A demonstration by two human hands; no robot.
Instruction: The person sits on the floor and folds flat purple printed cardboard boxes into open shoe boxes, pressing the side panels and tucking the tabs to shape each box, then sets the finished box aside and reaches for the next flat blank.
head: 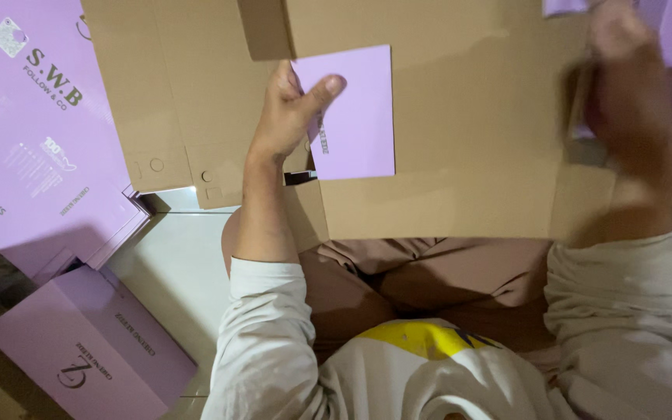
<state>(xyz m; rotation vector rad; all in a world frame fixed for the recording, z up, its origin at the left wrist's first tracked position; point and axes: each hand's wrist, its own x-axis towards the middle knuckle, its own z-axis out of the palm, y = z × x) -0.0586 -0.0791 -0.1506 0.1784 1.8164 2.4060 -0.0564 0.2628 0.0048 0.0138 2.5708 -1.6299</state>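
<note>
Cardboard, a flat brown die-cut box sheet (445,171) with a lilac flap, lies across the lap. The left hand (293,109) pinches that flap; the right hand (624,85) is blurred, its grip unclear. Uneven pulling might crease or tear the fold.

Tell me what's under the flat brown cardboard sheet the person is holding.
Under the cardboard sheet the person's lap shows at the near edge, with pale floor to the left. Whatever lies beneath its middle is covered.
</note>
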